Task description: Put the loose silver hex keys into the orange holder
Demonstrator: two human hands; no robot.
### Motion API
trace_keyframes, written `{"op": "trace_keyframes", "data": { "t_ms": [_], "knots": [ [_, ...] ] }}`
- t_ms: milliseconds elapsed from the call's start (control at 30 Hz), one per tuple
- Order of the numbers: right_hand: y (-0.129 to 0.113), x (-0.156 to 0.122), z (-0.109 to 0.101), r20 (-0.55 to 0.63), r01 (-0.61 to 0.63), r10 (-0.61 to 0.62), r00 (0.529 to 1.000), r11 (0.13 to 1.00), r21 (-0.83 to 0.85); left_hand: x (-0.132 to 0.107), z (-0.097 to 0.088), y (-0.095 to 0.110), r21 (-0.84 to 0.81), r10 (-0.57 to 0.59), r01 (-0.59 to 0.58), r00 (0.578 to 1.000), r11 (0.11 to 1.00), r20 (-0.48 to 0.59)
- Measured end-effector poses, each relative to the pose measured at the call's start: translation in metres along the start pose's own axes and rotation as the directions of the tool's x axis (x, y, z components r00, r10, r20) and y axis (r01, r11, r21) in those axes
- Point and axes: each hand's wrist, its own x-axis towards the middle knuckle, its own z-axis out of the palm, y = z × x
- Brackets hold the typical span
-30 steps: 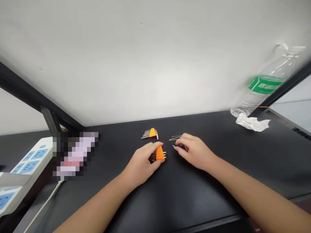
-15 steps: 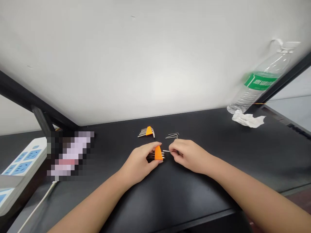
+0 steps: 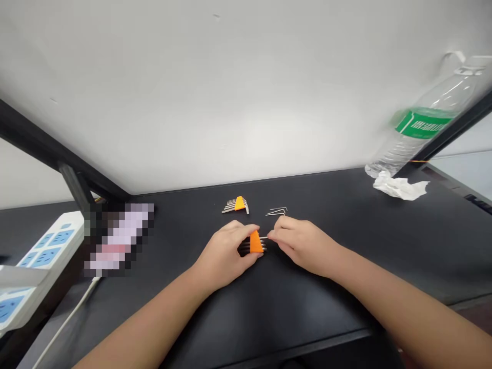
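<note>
My left hand (image 3: 226,253) is closed round an orange holder of hex keys (image 3: 254,242) resting on the black table (image 3: 346,236). My right hand (image 3: 302,245) pinches a thin hex key at the holder's right side, its fingertips touching the keys' ends. A second orange hex key set (image 3: 237,204) lies a little farther back. Two loose thin hex keys (image 3: 277,211) lie to its right, just beyond my right hand.
A clear water bottle with a green label (image 3: 423,128) leans at the back right beside a crumpled white tissue (image 3: 400,187). White power strips with blue sockets (image 3: 34,256) and a cable sit at the left. A blurred-out object (image 3: 115,238) lies beside them.
My right hand has come left from the loose keys with a thin hex key and now meets the orange holder. My left hand has stayed on the holder.
</note>
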Motion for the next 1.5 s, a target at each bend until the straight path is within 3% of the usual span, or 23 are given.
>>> {"op": "trace_keyframes", "data": {
  "t_ms": [100, 167, 300, 400, 467, 533, 600, 700, 833, 1300, 1500],
  "knots": [
    [-0.007, 0.001, 0.000, 0.033, 0.008, -0.010, 0.999, 0.998, 0.057, 0.001, -0.001, 0.008, 0.012, 0.045, -0.046, 0.997, 0.999, 0.057],
    [-0.010, 0.003, 0.002, 0.016, -0.012, 0.009, 1.000, 0.975, 0.220, 0.001, -0.003, 0.013, 0.006, 0.068, -0.069, 0.993, 0.998, 0.097],
    [-0.010, 0.009, 0.006, 0.034, -0.139, 0.148, 0.988, 0.792, 0.595, -0.001, -0.005, 0.017, -0.027, 0.082, -0.081, 0.996, 0.996, 0.039],
    [-0.002, 0.013, 0.005, 0.119, -0.224, 0.200, 0.973, 0.674, 0.703, -0.002, -0.005, 0.013, -0.029, 0.101, -0.101, 0.995, 0.994, -0.006],
    [0.007, 0.014, 0.004, 0.086, -0.223, 0.219, 0.972, 0.735, 0.641, -0.003, -0.004, 0.008, -0.005, 0.107, -0.107, 0.994, 0.994, -0.026],
    [0.019, 0.014, 0.003, -0.040, -0.213, 0.257, 0.965, 0.870, 0.444, -0.002, -0.003, 0.004, 0.025, 0.101, -0.100, 0.993, 0.995, -0.054],
    [0.033, 0.015, 0.005, -0.135, -0.267, 0.299, 0.945, 0.939, 0.217, -0.002, -0.002, 0.001, 0.042, 0.088, -0.084, 0.993, 0.996, -0.082],
    [0.046, 0.015, 0.009, -0.110, -0.343, 0.343, 0.933, 0.939, 0.021, -0.001, -0.003, -0.001, 0.050, 0.073, -0.068, 0.991, 0.996, -0.116],
    [0.044, 0.016, 0.009, -0.043, -0.398, 0.396, 0.917, 0.910, -0.118, -0.001, -0.004, -0.002, 0.078, 0.094, -0.085, 0.988, 0.993, -0.125],
    [0.034, 0.017, 0.004, 0.003, -0.412, 0.429, 0.903, 0.870, -0.270, 0.000, -0.003, -0.005, 0.111, 0.088, -0.075, 0.990, 0.991, -0.111],
    [0.032, 0.016, 0.004, 0.044, -0.363, 0.401, 0.915, 0.865, -0.347, -0.001, -0.002, -0.005, 0.103, 0.093, -0.083, 0.991, 0.991, -0.097]
  ]
}}
